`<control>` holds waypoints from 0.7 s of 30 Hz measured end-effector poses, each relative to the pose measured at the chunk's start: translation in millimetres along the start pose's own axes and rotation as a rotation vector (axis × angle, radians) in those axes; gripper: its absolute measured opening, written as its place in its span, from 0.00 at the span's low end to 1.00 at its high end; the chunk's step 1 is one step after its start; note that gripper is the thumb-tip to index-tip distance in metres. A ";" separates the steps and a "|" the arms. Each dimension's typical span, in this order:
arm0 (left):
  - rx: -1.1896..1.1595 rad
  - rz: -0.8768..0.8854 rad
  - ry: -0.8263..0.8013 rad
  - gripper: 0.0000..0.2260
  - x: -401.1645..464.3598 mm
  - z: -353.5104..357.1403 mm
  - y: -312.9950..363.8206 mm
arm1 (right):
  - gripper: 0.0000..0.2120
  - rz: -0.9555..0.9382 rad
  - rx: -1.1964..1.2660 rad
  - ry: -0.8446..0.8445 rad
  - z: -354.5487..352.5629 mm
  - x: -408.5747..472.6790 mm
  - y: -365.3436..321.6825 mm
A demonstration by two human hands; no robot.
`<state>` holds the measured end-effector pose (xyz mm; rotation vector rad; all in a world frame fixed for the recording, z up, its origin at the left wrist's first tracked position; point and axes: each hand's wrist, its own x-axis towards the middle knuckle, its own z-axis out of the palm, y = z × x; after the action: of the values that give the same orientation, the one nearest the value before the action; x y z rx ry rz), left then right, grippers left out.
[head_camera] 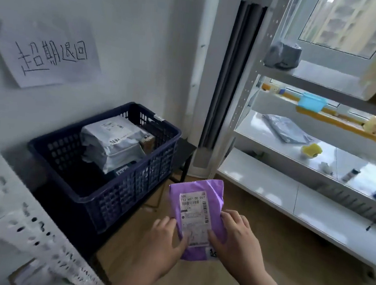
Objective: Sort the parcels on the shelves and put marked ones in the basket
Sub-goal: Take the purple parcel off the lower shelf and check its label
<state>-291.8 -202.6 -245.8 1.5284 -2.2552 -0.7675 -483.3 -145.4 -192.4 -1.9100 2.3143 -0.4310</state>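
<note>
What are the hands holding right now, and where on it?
Both hands hold the purple parcel at its lower end: the left hand on its lower left edge, the right hand on its lower right edge.

A paper sign (pixel 46 56) with handwritten characters hangs on the white wall above a dark low table (pixel 185 152). Beyond the window (pixel 352 25), a light blue tub (pixel 312 102) sits on a ledge. A yellow bowl (pixel 311 151) and a small bottle (pixel 351 174) lie nearby, above the wooden floor (pixel 273 274)
</note>
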 end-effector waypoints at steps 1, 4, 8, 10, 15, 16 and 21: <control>-0.014 -0.002 0.011 0.17 19.7 -0.2 2.5 | 0.22 -0.010 0.012 -0.011 -0.1 23.0 3.9; 0.002 -0.061 0.063 0.16 83.9 -7.5 -0.3 | 0.23 -0.097 0.028 -0.037 3.7 104.1 9.8; -0.012 -0.209 0.246 0.13 159.5 -35.2 -18.7 | 0.23 -0.299 0.066 -0.074 15.7 225.7 -6.0; 0.003 -0.307 0.367 0.12 181.9 -53.1 -32.4 | 0.21 -0.418 0.092 -0.131 24.4 282.8 -27.1; 0.092 -0.553 0.545 0.11 197.0 -86.1 -72.5 | 0.20 -0.691 0.173 -0.289 60.9 371.4 -99.6; 0.120 -0.602 0.564 0.11 196.0 -91.7 -79.5 | 0.19 -0.737 0.189 -0.332 69.6 380.2 -115.7; 0.137 -0.912 0.679 0.12 174.9 -113.2 -114.5 | 0.15 -0.911 0.274 -0.560 106.4 393.3 -190.9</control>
<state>-212.2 -426.0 -228.9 2.4291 -1.0956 -0.1917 -354.9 -576.5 -202.0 -2.4150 0.9269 -0.2064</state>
